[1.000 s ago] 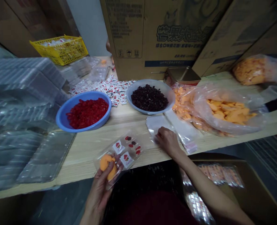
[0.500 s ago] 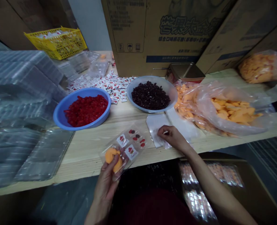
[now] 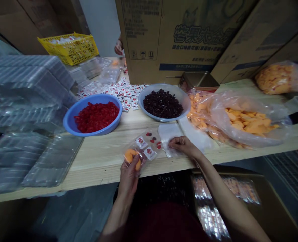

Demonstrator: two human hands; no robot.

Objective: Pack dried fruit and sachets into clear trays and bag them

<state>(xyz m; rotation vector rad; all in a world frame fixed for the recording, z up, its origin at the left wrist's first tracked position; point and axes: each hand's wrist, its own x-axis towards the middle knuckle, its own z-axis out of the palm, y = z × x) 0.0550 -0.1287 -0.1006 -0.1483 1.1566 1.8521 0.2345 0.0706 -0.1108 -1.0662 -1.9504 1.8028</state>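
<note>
A packing workshop, shown by stacked plastic trays [image 3: 30, 77], printed cartons [image 3: 189, 37] and ingredient bowls [image 3: 92, 114].

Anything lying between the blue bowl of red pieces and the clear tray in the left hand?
No: the head view shows only bare wooden tabletop between the blue bowl and the clear tray in the left hand.

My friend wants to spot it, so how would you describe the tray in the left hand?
Start at the wooden table and follow its near edge to the left hand, which holds a clear tray. Orange pieces, two white printed packets and small red and dark pieces show in it, whereas the stacked trays at the picture's left look plain grey.
</note>
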